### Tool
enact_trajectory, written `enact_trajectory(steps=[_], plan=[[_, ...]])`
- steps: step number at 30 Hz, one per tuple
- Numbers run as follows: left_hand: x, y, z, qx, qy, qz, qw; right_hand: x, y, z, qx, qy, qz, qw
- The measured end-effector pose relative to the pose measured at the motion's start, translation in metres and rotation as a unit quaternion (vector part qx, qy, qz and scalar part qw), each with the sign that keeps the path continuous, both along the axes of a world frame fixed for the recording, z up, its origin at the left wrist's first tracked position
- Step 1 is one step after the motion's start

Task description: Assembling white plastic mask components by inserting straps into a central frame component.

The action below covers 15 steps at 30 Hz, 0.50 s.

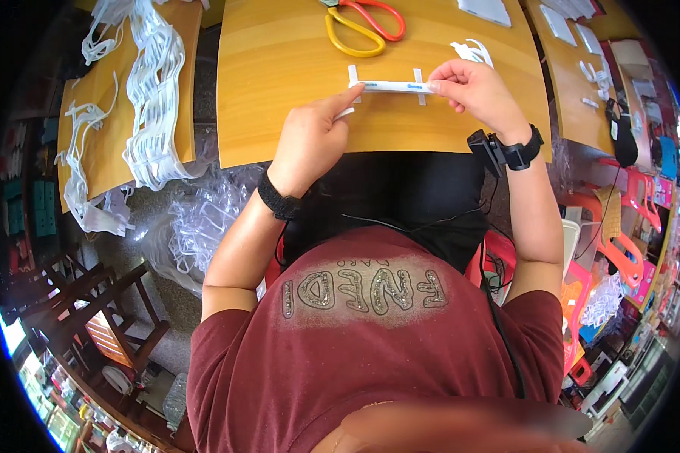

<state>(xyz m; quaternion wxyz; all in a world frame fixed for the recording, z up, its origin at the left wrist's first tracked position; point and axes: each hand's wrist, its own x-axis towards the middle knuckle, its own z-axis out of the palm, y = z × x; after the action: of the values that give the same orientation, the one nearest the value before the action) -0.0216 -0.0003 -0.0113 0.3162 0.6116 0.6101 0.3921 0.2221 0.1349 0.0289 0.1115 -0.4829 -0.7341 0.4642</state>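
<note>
The white strip [391,87] with blue printing is lying lengthwise on the wooden table [272,98], roughly midway between the left and right edges and set back from the near edge. It is crossing two short white crosspieces [420,98], one near each end.

The left hand [313,140] is pointing its index finger onto the strip's left end; its other fingers are curling inward. A small white piece [344,114] is showing beneath them; whether they are gripping it, I cannot tell. The right hand [482,89] is pinching the strip's right end between thumb and index finger.

Scissors [360,34] with one red and one yellow handle are lying beyond the strip. A few loose white strips [472,51] are lying just behind the right hand, toward the table's right edge. A white stack [485,10] is sitting farther back along that edge. On the left table [109,140], a long bundle of white straps [155,90] is running along the right edge and hanging over the near right corner.
</note>
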Motion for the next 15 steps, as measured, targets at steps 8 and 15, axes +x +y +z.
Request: enact_trajectory(steps=[8, 15], plan=[[0.0007, 0.0013, -0.0013, -0.002, 0.021, -0.007, 1.000, -0.0018, -0.0029, -0.0030, 0.034, -0.047, -0.003, 0.998], [-0.0011, 0.0007, -0.0057, -0.013, 0.014, -0.004, 1.000, -0.0021, 0.0001, -0.0013, 0.052, -0.039, 0.044, 0.997]])
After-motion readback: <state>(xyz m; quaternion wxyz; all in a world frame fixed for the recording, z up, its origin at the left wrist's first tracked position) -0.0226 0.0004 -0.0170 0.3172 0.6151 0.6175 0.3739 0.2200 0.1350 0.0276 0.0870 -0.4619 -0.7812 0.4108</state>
